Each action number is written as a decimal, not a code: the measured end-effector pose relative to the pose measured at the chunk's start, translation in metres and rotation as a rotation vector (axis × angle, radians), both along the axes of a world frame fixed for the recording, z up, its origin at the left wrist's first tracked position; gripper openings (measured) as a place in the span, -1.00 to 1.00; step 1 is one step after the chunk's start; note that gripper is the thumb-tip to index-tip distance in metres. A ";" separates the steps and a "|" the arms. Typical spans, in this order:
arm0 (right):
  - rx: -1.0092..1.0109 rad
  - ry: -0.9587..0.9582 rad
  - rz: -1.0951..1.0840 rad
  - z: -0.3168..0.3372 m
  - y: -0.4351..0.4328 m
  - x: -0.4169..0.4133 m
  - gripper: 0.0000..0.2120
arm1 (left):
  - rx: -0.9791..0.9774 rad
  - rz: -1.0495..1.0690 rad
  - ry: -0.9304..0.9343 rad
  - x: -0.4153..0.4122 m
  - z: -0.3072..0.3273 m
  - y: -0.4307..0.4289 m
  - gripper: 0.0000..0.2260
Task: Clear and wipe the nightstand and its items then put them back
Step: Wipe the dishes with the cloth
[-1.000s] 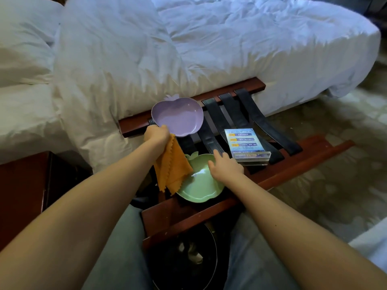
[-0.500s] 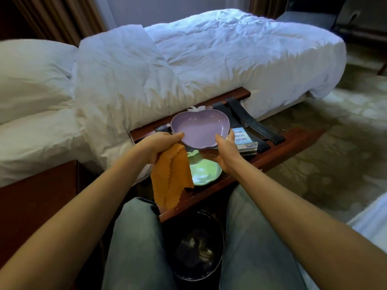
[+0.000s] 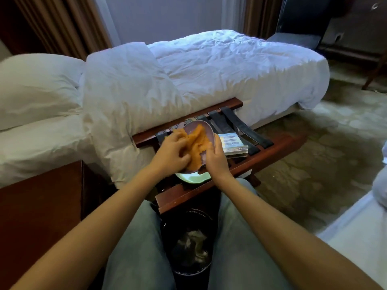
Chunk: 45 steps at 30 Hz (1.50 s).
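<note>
Cloth (image 3: 196, 143) now sits inside purple dish (image 3: 188, 129), no longer hanging below it. Left hand (image 3: 172, 151) bunches cloth against bowl; right hand (image 3: 215, 158) grips rim, holding dish above green dish (image 3: 188, 177) on rack (image 3: 272, 151). Risk: hard rubbing against a one-sided grip tips purple dish onto green dish

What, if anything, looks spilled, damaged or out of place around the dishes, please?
Nothing stands out. The right hand holds the purple dish while the left hand grips the orange cloth inside it; the green dish lies on the rack.
</note>
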State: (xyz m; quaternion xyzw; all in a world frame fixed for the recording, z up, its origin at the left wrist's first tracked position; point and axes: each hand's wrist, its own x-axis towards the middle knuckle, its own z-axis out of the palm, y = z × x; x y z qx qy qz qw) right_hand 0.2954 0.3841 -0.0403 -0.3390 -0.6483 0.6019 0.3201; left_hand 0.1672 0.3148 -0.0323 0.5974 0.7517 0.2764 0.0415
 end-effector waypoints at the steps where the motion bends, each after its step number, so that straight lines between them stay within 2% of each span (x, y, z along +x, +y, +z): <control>1: 0.019 -0.016 0.017 0.002 -0.002 0.002 -0.57 | -0.048 -0.033 -0.009 0.004 -0.005 -0.003 -0.62; 3: 0.060 -0.040 0.050 0.004 -0.007 0.006 -0.57 | -0.075 -0.008 -0.020 0.012 -0.011 -0.004 -0.51; 4: 0.093 -0.049 0.059 0.004 -0.010 0.006 -0.57 | -0.063 0.017 -0.017 0.015 -0.012 -0.004 -0.52; 6: 0.109 -0.046 0.048 0.002 -0.014 0.005 -0.57 | -0.042 -0.004 -0.071 0.022 -0.010 -0.003 -0.63; 8: 0.077 -0.036 0.014 0.003 -0.014 0.002 -0.57 | -0.014 -0.118 -0.153 0.030 -0.008 -0.003 -0.75; 10: 0.072 -0.028 0.027 0.005 -0.013 0.002 -0.58 | 0.039 -0.166 -0.189 0.030 -0.008 -0.002 -0.74; 12: 0.102 -0.032 0.053 0.009 -0.013 0.002 -0.58 | 0.099 -0.038 -0.153 0.021 -0.007 0.003 -0.69; 14: 0.119 -0.028 0.040 0.011 -0.014 0.001 -0.59 | 0.124 0.209 -0.142 0.005 -0.006 0.010 -0.71; 16: 0.116 -0.014 0.005 0.015 -0.015 0.000 -0.59 | 0.156 0.294 -0.087 0.001 -0.009 0.011 -0.76; 18: 0.103 -0.002 -0.049 0.019 -0.009 0.000 -0.59 | 0.188 0.208 -0.003 0.007 -0.012 0.006 -0.77; 22: 0.075 -0.029 -0.048 0.018 -0.001 0.002 -0.58 | 0.174 -0.111 -0.015 0.028 -0.008 -0.010 -0.80; 24: 0.047 -0.006 -0.017 0.014 -0.008 -0.002 -0.59 | 0.193 -0.171 -0.005 0.030 -0.001 -0.003 -0.79; 26: 0.026 0.031 0.012 0.012 -0.013 -0.006 -0.61 | 0.213 -0.113 0.022 0.026 0.004 0.009 -0.80; 29: 0.037 0.045 0.020 0.018 -0.013 -0.009 -0.68 | 0.249 0.097 0.047 0.005 0.012 0.021 -0.77; 32: 0.064 0.055 -0.051 0.031 -0.007 -0.008 -0.67 | 0.181 0.200 0.143 -0.001 0.014 0.021 -0.77; 34: 0.075 0.064 -0.114 0.037 0.001 -0.007 -0.64 | 0.162 0.203 0.178 0.006 0.012 0.013 -0.77; 36: 0.113 0.035 -0.114 0.038 0.009 -0.005 -0.62 | 0.147 0.183 0.114 0.012 0.007 0.002 -0.81; 39: 0.124 -0.013 -0.073 0.032 0.002 -0.008 -0.60 | 0.191 -0.032 0.007 0.022 0.012 -0.005 -0.90; 41: 0.104 0.020 -0.060 0.027 -0.006 -0.012 -0.59 | 0.243 -0.161 0.006 0.028 0.021 0.002 -0.87; 43: 0.087 0.058 -0.054 0.027 -0.008 -0.013 -0.60 | 0.275 -0.140 0.040 0.020 0.022 0.011 -0.81; 45: 0.085 0.067 -0.037 0.030 -0.005 -0.011 -0.60 | 0.319 0.034 0.155 0.003 0.021 0.013 -0.72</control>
